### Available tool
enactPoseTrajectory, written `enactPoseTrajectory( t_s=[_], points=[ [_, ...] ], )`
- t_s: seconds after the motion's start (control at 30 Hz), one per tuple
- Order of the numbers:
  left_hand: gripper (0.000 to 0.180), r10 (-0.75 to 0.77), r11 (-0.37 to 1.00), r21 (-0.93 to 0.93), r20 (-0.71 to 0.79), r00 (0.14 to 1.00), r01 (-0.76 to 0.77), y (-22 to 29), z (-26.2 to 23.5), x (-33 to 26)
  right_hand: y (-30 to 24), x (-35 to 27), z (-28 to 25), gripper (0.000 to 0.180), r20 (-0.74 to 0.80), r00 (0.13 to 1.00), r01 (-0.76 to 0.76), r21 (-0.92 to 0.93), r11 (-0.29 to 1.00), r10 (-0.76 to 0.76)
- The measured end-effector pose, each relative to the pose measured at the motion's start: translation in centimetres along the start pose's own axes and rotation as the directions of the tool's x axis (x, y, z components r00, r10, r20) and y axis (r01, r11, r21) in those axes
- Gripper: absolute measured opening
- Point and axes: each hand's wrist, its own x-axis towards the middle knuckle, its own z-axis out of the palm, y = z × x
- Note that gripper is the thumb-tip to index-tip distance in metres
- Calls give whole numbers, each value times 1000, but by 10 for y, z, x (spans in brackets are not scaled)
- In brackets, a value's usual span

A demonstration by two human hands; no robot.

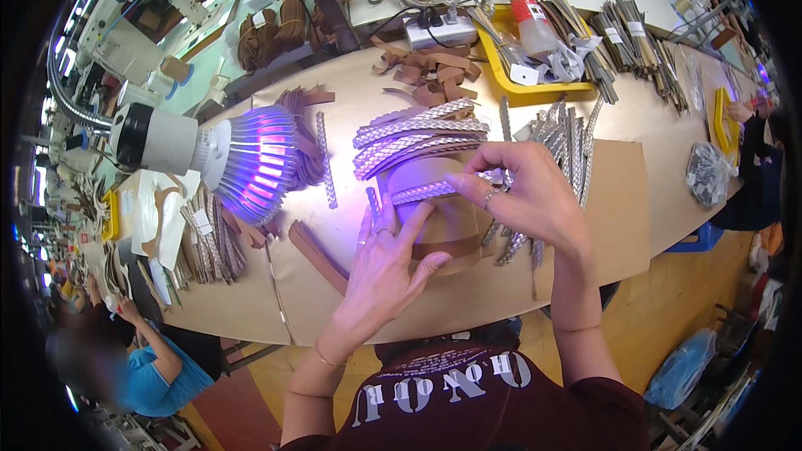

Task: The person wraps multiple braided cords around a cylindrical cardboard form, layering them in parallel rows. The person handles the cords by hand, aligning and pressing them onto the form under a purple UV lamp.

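A silvery braided strap (pixel 422 191) lies across a tan rounded block or form (pixel 422 169) on the table in front of me. My right hand (pixel 535 196) pinches the strap's right part between thumb and fingers. With fingers spread, my left hand (pixel 384 263) rests beside the strap's left part, its fingertips touching or close to the strap's lower edge. Just beyond the form lies a pile of similar braided straps (pixel 418 138). A plain brown band (pixel 443 248) runs across the form's near part. My right hand hides the strap's far end.
A lamp (pixel 255 163) with a finned head reaches in from the left. Loose braided straps (pixel 568 138) lie to the right, next to a cardboard sheet (pixel 618 209). Behind are brown strips (pixel 434 75) and a yellow tray (pixel 501 83) holding a bottle (pixel 533 29). Another person (pixel 163 367) sits at left.
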Motion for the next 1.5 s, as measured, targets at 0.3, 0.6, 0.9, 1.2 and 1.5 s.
enactPoseTrajectory(
  t_s=[0.3, 0.6, 0.9, 1.2, 1.5],
  points=[
    [70, 9, 999, -35, -12, 1000, -9, 3, -1, 1, 43, -3, 12, 29, -37, 970, -237, 83, 968, 240],
    [69, -3, 1000, -8, 0, 1000, 3, 6, -3, 4, 69, 0, 32, 30, -60, 976, -195, 189, 962, 210],
    [69, -8, 1000, -24, 8, 1000, 8, 7, -4, 4, 79, 0, 46, 38, -51, 970, -210, 312, 927, 237],
    [73, -7, 1000, -18, 11, 1000, 7, 6, -3, 4, 87, -3, 66, 28, -136, 941, -206, 495, 844, 310],
    [82, -11, 1000, -3, 14, 1000, 11, 7, -3, 3, 93, -2, 93, 27, -334, 899, 38, 703, 710, 283]
  ],
)
